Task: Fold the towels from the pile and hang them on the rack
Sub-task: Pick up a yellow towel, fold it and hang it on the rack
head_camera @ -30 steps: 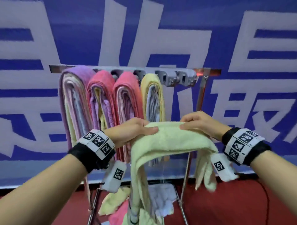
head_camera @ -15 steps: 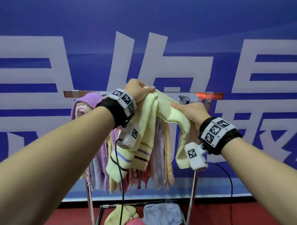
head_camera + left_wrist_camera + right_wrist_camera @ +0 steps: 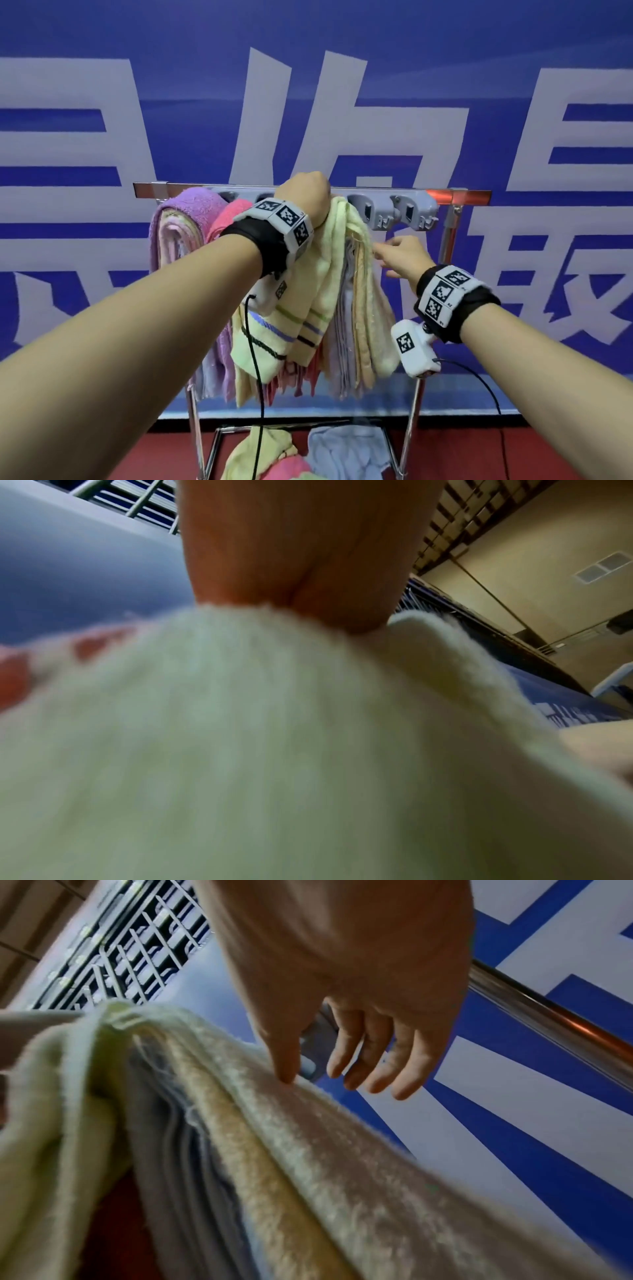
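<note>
My left hand (image 3: 305,195) is up at the rack's top bar (image 3: 147,187), its fingers curled over the fold of a pale yellow towel (image 3: 329,274) with striped ends that drapes down in front. The left wrist view shows only the palm (image 3: 291,555) on the towel (image 3: 274,750). My right hand (image 3: 394,253) is lower right, fingers loose and spread. In the right wrist view the right hand (image 3: 322,1080) has its thumb tip touching the outer towel layer (image 3: 325,1137). Purple (image 3: 191,212) and pink (image 3: 233,212) towels hang further left.
A grey hook strip (image 3: 394,207) runs along the bar, with free hooks to the right of the towels. The rack's right post (image 3: 416,404) stands beside my right wrist. Loose yellow (image 3: 263,448) and light blue (image 3: 346,445) towels lie piled at the rack's base. A blue banner is behind.
Both hands lifted the pale yellow towel from waist height up to the bar. The right hand has let go of it and opened; the left hand still holds the fold.
</note>
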